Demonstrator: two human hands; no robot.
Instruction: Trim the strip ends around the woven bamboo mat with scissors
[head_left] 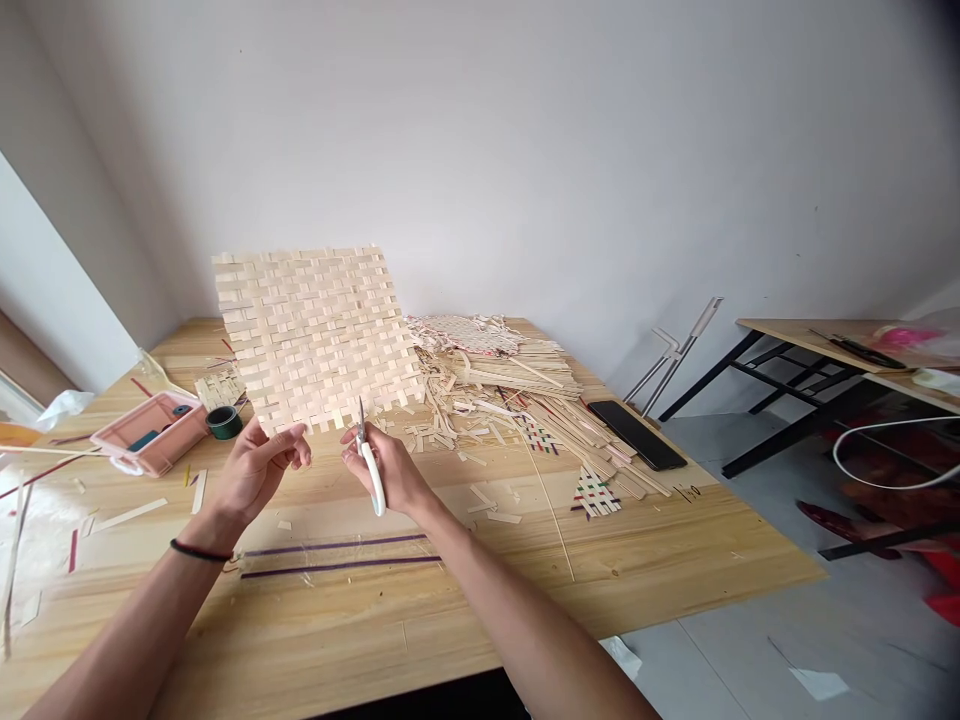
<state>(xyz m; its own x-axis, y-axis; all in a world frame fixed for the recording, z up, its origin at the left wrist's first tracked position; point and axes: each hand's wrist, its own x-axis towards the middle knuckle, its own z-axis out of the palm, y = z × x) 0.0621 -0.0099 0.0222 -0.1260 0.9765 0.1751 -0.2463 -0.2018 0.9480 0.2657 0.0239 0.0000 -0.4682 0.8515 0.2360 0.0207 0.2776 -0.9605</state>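
1. Between the two hands, held up off the table (pixel 375 640), is 1 woven mat (pixel 315 335) made of pale flat strips. It stands almost upright, bottom edge by the fingers.
2. L hand (pixel 259 465) pinches the mat's bottom edge, fingers closed on it.
3. R hand (pixel 390 470) is closed round 1 pair of scissors (pixel 369 465) w/ white handles. Blades point up, tips right at the mat's bottom edge.
4. Step now, I think: trimming the loose strip ends that stick out along the bottom edge.
5. Next move prob. needs: blades lined up on one strip end, L hand keeping the mat steady, a small snip, not into the weave.
6. Count, past the R hand: 1 black phone (pixel 637 435), 1 big heap of strips (pixel 495 380), 2 small colored woven bits (pixel 596 495).
7. Count, by the L hand: 1 pink tray (pixel 150 435), 1 dark tape roll (pixel 223 421).
8. Nearer than both hands: 2 purple strips (pixel 337 557) under clear tape on the table.
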